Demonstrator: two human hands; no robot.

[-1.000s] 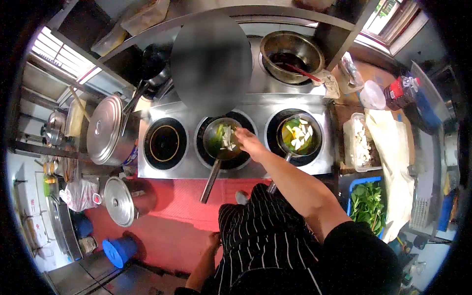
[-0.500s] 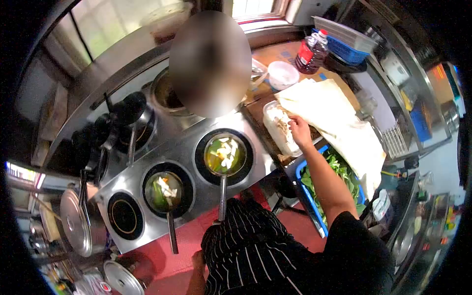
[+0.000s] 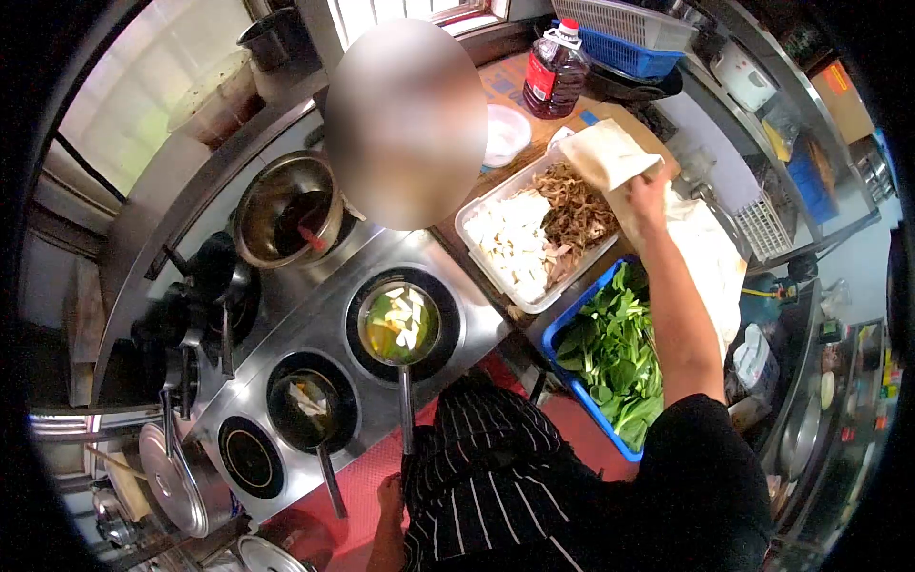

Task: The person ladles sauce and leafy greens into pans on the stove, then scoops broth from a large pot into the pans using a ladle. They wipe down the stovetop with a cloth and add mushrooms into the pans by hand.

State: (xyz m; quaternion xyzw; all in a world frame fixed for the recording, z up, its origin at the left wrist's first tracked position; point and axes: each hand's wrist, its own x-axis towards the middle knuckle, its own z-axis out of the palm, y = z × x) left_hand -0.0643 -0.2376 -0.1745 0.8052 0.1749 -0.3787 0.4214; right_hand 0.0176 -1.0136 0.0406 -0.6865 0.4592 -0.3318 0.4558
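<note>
My right hand (image 3: 650, 195) grips the edge of a cream cloth (image 3: 610, 157), folded back and raised at the right end of a clear plastic container (image 3: 464, 227). White cut pieces (image 3: 510, 243) fill the container's left part, and brown shredded strips (image 3: 577, 205) lie on its right. Beneath my right forearm, leafy greens (image 3: 610, 353) sit in a blue basket (image 3: 560, 377). My left hand (image 3: 389, 496) hangs low beside the striped apron (image 3: 496, 458), away from the stove; its fingers are too small and dim to make out.
Two frying pans, one nearer (image 3: 400, 324) and one farther left (image 3: 310, 405), hold liquid with food pieces on the steel stove (image 3: 477, 334); their handles point toward me. Behind them stands a metal pot (image 3: 257, 214). A red-capped bottle (image 3: 556, 76) and a white bowl (image 3: 507, 135) stand at the back.
My right hand has moved from the container up and right, pulling the cloth back. More of the white pieces and brown strips now shows. My left hand stays low.
</note>
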